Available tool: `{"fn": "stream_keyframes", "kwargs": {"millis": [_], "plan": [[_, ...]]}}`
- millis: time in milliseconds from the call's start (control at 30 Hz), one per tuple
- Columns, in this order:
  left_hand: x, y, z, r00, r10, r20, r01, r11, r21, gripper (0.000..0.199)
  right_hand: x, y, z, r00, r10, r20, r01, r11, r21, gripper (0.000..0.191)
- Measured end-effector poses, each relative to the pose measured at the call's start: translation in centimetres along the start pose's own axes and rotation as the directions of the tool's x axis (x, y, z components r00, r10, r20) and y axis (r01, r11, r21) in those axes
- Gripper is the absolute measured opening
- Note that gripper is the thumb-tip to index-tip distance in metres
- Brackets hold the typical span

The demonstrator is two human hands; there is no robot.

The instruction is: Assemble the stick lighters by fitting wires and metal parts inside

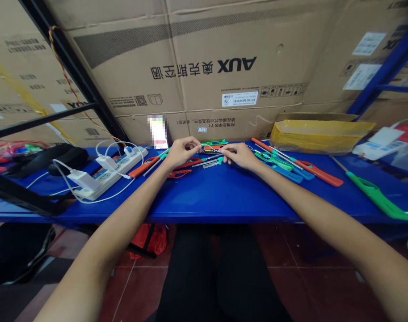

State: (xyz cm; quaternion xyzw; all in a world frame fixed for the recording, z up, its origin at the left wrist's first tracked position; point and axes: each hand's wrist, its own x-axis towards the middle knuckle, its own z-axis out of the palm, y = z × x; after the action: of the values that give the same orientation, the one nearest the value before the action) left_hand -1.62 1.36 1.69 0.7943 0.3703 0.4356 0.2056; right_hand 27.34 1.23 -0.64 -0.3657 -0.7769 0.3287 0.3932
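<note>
My left hand (183, 151) and my right hand (239, 155) are raised close together over the far side of the blue table (217, 197). A thin pale wire (211, 148) runs between them, pinched by the fingertips of both hands. What lies at its ends is hidden by my fingers. Just below and behind the hands lie long-necked lighters and lighter parts, among them a red lighter body (193, 162) and a small clear part with a green end (212, 164). To the left of my left hand rests an orange lighter (144, 166) with a green collar.
On the right lie blue lighters (284, 172), an orange lighter (319, 173) and a green lighter (374, 194). A taped yellow box (321, 135) stands behind them. On the left is a power strip (111, 172) with chargers and cables. A lit phone (159, 134) leans against the large carton (204, 53).
</note>
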Motion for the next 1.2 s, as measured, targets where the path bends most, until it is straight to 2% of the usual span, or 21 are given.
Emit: {"fn": "stream_keyframes", "kwargs": {"millis": [233, 400, 567, 833, 1200], "plan": [[-0.07, 0.25, 0.13, 0.999, -0.002, 0.041, 0.0, 0.999, 0.053, 0.022, 0.12, 0.12, -0.04, 1.0, 0.018, -0.005, -0.018, 0.998, 0.054, 0.044], [-0.14, 0.7, 0.2, 0.999, -0.003, 0.049, 0.003, 1.0, 0.01, 0.024, 0.11, 0.02, -0.14, 0.999, 0.034, -0.005, -0.033, 0.998, 0.06, 0.039], [-0.24, 0.92, 0.12, 1.0, 0.007, 0.027, -0.008, 0.999, 0.045, 0.023, 0.0, -0.32, -0.12, 0.998, 0.066, -0.004, -0.065, 0.997, 0.041, 0.039], [-0.11, 0.67, -0.08, 1.0, 0.024, 0.012, -0.025, 0.994, 0.105, 0.024, 0.14, -0.1, -0.23, 1.0, 0.024, -0.011, -0.024, 0.999, 0.04, 0.041], [-0.15, 1.0, -0.14, 0.998, 0.061, -0.016, -0.057, 0.986, 0.16, 0.023, -0.1, -0.46, -0.26, 0.998, 0.054, -0.015, -0.054, 0.997, 0.053, 0.038]]}}
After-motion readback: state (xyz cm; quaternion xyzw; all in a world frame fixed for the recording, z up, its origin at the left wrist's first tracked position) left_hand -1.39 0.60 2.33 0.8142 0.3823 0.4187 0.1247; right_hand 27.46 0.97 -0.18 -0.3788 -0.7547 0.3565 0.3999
